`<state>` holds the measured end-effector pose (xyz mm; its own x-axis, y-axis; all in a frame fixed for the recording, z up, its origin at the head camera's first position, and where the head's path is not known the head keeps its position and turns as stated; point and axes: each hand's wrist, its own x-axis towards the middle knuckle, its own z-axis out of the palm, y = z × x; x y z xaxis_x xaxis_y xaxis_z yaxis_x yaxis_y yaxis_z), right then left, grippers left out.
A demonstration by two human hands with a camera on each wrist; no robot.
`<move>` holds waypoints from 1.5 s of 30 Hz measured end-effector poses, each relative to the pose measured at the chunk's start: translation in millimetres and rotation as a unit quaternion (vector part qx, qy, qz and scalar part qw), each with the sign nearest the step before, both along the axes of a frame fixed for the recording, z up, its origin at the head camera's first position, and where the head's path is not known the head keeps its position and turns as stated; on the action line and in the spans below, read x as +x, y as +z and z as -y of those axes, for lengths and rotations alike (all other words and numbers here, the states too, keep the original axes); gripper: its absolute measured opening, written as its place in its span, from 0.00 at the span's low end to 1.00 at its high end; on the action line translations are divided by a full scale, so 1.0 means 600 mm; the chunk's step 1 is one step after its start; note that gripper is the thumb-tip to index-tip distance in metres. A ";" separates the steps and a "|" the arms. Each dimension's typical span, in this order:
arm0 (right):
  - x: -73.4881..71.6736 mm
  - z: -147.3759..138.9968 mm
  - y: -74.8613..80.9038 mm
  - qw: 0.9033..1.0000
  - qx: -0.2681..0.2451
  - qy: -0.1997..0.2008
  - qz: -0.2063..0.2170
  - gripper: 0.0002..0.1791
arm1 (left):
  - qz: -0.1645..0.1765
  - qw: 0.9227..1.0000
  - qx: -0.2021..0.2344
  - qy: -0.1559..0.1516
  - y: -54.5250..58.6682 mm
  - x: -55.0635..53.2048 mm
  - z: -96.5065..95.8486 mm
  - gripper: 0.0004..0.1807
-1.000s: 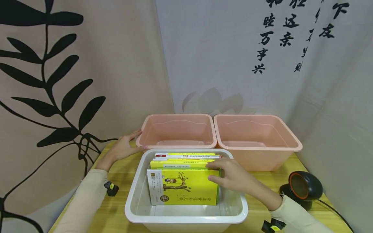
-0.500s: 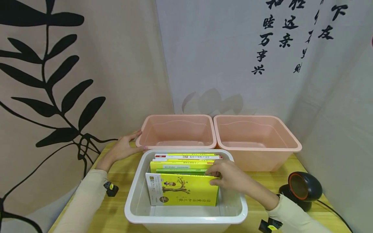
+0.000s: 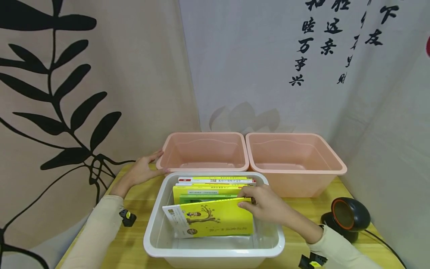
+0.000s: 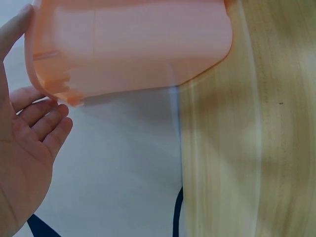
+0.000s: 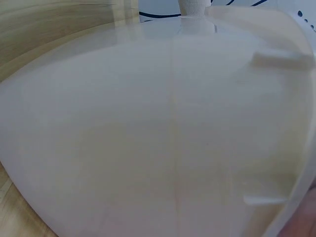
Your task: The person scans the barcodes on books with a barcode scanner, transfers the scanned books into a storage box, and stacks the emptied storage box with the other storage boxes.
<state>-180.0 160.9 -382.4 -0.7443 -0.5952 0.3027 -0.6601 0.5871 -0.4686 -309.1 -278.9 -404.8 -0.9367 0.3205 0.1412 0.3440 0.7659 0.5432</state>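
My right hand (image 3: 265, 200) pinches the upper right corner of a yellow book (image 3: 218, 220) with a tree picture on its cover. The book tilts, lower on the left, inside the white bin (image 3: 282, 244). Several more books (image 3: 209, 190) with yellow, green and white edges stand behind it. My left hand (image 3: 141, 173) rests at the left rim of a pink bin (image 3: 203, 147). In the left wrist view, the left hand's thumb and loosely bent fingers (image 4: 42, 116) touch that rim. The right wrist view is mostly the white bin's outer wall (image 5: 148, 118); only a sliver of hand shows.
A second pink bin (image 3: 295, 183) stands beside the first, behind the white bin. A round black device (image 3: 351, 215) with a cable sits at the table's right. The wooden table (image 3: 134, 231) is bounded by hanging cloths at the back and sides.
The right hand has taken the front yellow book by its corner and tipped it toward me; its left end has dropped. Green book edges have come into view behind it. The left hand has stayed.
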 end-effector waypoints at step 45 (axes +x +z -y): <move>0.030 -0.046 0.136 0.975 -0.215 -0.057 -0.002 0.09 | -0.002 1.000 0.009 -0.007 0.000 -0.002 0.002 0.53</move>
<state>-161.7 188.4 -300.7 -0.7966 -0.3257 0.5093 -0.6043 0.4063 -0.6854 -310.1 -280.2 -404.9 -0.9314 0.3311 0.1513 0.3572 0.7512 0.5552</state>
